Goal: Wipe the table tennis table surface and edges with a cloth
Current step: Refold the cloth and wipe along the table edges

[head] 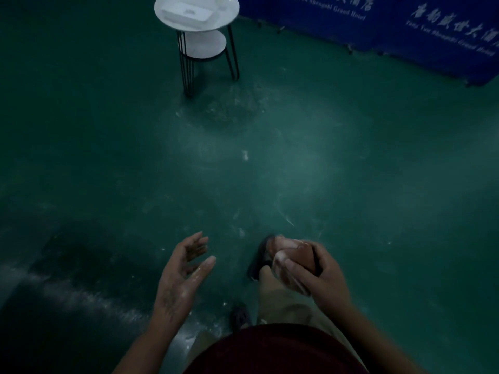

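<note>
Cloth (303,255), one, bunched in right hand's (325,278) grasp; left hand (179,276) released, empty. One side table (228,16) far across open floor (351,171).

Dressed in a dark maroon top (275,352), seen as a rounded swell of fabric along the lower middle edge. Below it, loose khaki trousers (280,300), creased down the leg. On the forward foot, a dark shoe (260,259) with a rounded toe; behind it, a second shoe (240,317), mostly hidden and too dim to detail. Forearms (151,338) bare to the wrist, sleeves out of view. Across the palm of the left hand (183,271), pale powdery smears and dark specks.
</note>
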The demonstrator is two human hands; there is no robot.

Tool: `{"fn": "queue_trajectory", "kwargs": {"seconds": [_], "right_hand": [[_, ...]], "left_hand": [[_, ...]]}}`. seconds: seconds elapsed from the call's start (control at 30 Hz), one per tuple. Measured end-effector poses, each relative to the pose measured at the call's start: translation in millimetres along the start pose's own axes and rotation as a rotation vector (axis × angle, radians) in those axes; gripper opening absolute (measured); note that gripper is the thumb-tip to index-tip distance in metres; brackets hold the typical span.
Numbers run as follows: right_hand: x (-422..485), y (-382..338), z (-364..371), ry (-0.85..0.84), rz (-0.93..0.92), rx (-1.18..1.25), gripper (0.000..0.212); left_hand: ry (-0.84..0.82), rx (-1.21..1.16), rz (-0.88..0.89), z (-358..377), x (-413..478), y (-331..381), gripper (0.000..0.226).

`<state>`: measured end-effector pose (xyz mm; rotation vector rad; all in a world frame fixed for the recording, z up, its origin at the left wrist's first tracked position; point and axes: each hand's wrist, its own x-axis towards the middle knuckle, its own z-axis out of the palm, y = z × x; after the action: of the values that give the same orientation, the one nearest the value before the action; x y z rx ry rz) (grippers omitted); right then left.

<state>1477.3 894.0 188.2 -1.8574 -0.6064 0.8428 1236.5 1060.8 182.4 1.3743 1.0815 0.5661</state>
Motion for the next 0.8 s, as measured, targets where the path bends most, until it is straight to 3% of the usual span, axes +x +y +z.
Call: {"fn": "queue_trajectory", "kwargs": {"seconds": [0.5,0.8], "right_hand": [[309.5,-117.1,15.4,-0.203,-0.027,0.003,0.047],[465.5,-174.1,66.2,-0.204,-0.069,-0.034,0.039]], "left_hand": [[0.128,0.01,0.011,25.1,266.6,101.0,0.053],[0.155,-0.013,0.02,-6.4,412.6,130.4,0.057]]}}
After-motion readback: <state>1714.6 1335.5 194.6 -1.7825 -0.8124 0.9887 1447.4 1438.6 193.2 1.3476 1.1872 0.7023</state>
